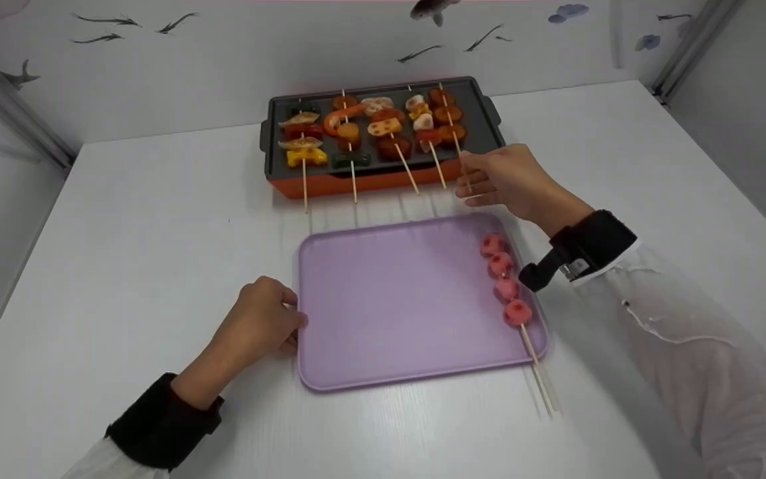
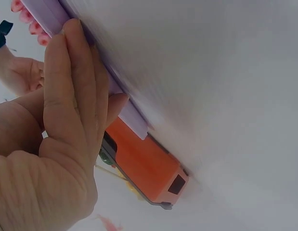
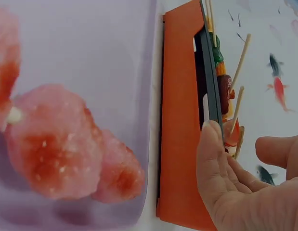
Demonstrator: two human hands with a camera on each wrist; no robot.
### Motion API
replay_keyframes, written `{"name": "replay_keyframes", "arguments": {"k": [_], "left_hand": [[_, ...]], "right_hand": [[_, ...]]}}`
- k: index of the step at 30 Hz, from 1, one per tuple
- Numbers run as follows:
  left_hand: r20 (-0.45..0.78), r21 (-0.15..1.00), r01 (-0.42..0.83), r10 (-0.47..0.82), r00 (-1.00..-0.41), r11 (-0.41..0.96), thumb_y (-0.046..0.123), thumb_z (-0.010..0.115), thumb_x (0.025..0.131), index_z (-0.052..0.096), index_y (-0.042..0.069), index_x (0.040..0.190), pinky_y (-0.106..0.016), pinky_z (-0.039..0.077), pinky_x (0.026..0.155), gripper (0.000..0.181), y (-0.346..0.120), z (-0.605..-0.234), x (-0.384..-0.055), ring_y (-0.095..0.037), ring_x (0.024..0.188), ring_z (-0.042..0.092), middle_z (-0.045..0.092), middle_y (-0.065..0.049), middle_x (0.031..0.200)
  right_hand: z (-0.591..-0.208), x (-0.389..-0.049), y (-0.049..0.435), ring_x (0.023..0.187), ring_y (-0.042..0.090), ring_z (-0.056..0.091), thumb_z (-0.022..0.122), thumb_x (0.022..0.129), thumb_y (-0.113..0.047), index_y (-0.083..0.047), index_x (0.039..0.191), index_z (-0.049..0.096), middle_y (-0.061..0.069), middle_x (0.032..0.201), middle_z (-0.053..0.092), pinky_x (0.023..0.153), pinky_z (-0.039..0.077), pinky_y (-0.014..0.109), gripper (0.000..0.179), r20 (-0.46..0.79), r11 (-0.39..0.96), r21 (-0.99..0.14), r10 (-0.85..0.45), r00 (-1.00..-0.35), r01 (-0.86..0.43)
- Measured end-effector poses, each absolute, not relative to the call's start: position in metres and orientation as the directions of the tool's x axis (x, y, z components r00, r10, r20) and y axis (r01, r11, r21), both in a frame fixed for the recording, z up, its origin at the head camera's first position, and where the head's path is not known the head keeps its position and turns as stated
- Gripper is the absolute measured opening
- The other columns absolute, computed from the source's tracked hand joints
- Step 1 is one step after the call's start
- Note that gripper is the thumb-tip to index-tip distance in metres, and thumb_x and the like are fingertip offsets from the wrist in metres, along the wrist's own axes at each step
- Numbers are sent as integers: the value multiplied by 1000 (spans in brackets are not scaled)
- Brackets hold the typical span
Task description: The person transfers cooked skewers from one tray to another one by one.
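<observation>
My left hand (image 1: 263, 319) holds the left rim of a lilac tray (image 1: 396, 306). In the left wrist view its fingers lie along the tray's side, the thumb partly hidden behind them. My right hand (image 1: 506, 179) is at the grill's front right corner, beside the stick of the rightmost skewer (image 1: 448, 114), which carries brown-orange round pieces. In the right wrist view thumb and fingers stand apart; no firm grip on the stick shows. A skewer of pink balls (image 1: 507, 289) lies along the tray's right side, its stick hanging over the near edge.
The orange grill (image 1: 376, 179) with a dark plate stands behind the tray, bearing several more food skewers (image 1: 350, 133), sticks over its front edge. A wall (image 1: 237, 60) with fish drawings rises behind. The white table (image 1: 170, 219) extends around both.
</observation>
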State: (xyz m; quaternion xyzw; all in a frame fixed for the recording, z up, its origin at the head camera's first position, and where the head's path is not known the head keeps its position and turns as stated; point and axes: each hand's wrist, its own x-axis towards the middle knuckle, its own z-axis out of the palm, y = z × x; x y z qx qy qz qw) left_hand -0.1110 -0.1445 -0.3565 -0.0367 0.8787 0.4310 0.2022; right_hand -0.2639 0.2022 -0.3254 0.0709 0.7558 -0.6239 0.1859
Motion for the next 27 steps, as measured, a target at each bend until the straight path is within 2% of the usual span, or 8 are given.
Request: {"name": "replay_keyframes", "arguments": {"k": [5, 15, 18, 24, 27], "left_hand": [[-381, 736, -229, 109, -918, 637, -7, 63, 93, 59, -19, 126, -30, 60, 57, 36, -143, -357, -112, -21, 62, 73, 73, -16, 79], [-377, 730, -229, 100, -921, 644, -7, 64, 92, 60, -18, 124, -30, 60, 56, 34, -145, -356, -111, -21, 63, 73, 73, -16, 80], [-374, 740, -231, 101, -922, 632, -8, 64, 92, 60, -18, 124, -30, 60, 56, 34, -145, -357, -111, -21, 62, 73, 73, -16, 81], [-369, 752, -222, 118, -922, 621, -9, 62, 92, 59, -19, 124, -30, 60, 57, 34, -146, -358, -111, -21, 62, 73, 73, -16, 79], [-368, 750, -214, 126, -921, 625, -8, 62, 92, 63, -18, 118, -29, 60, 57, 28, -147, -358, -111, -21, 62, 73, 73, -15, 76]], "right_hand": [[-326, -268, 201, 84, 21, 70, 65, 101, -27, 7, 132, 57, 12, 99, 70, 81, 60, 31, 46, -425, 10, -904, -112, -898, 426], [-325, -278, 199, 72, 17, 64, 66, 98, -7, 7, 115, 68, 10, 86, 68, 71, 58, 25, 22, -414, -161, -889, -120, -902, 430], [-323, -278, 202, 72, 18, 65, 67, 97, -4, 7, 113, 70, 11, 85, 69, 70, 59, 25, 20, -408, -186, -887, -109, -906, 422], [-309, -268, 211, 74, 17, 66, 68, 97, -6, 6, 113, 71, 11, 89, 71, 71, 59, 25, 21, -362, -148, -914, -130, -923, 379], [-302, -260, 215, 76, 17, 67, 68, 97, -7, 4, 112, 72, 12, 91, 71, 73, 59, 25, 19, -348, -135, -919, -157, -924, 369]]}}
